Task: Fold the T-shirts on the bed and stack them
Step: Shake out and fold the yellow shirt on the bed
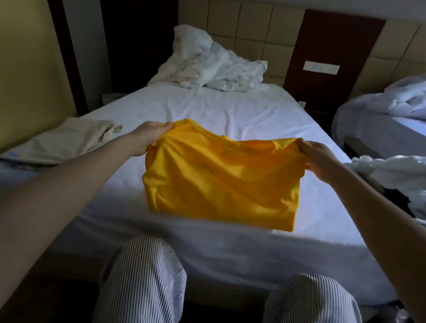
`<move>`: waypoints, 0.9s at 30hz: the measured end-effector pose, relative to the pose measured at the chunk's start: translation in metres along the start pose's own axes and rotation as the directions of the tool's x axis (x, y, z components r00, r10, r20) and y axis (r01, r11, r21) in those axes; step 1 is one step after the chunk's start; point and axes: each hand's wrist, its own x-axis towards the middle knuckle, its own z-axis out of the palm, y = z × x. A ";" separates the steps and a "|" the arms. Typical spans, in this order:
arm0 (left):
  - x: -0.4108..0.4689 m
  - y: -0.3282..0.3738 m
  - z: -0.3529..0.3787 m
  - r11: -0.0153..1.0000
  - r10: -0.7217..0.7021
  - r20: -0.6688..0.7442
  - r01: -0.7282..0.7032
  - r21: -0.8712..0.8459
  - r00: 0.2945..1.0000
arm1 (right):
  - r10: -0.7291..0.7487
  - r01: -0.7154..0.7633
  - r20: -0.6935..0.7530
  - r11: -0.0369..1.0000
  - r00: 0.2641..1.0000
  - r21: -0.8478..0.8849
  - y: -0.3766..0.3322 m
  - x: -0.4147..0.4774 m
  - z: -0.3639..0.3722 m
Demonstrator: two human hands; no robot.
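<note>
The yellow T-shirt (220, 179) lies partly folded near the foot of the bed (211, 110). The left hand (149, 137) and the right hand (318, 157) grip its far corners, fingers clamped on the raised fabric. A beige garment (63, 140) lies left; crumpled white bedding (209, 61) lies beyond.

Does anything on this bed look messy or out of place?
The white bedding is bunched in a crumpled heap at the far end of the bed, not spread flat. The yellow T-shirt looks wrinkled.
</note>
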 end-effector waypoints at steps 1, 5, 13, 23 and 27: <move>0.015 0.001 0.002 1.000 -0.007 -0.015 0.007 -0.018 1.000 | 0.022 -0.022 -0.024 1.000 0.999 -0.001 -0.001 0.018 0.005; 0.073 0.001 0.009 0.999 -0.038 -0.055 0.037 -0.010 0.998 | 0.053 -0.056 -0.084 0.998 0.995 -0.033 -0.004 0.081 0.022; 0.191 -0.022 0.020 0.993 -0.118 -0.082 0.118 -0.007 0.990 | 0.123 -0.134 -0.112 0.987 0.986 -0.092 0.026 0.207 0.055; 0.265 -0.096 0.044 0.829 -0.003 -0.250 0.142 0.541 0.968 | -0.084 -0.143 -0.339 0.793 0.937 -0.592 0.124 0.247 0.083; 0.275 -0.106 0.032 0.709 -0.071 -0.254 0.228 0.667 0.965 | 0.081 -0.339 -0.412 0.720 0.908 -0.606 0.132 0.255 0.068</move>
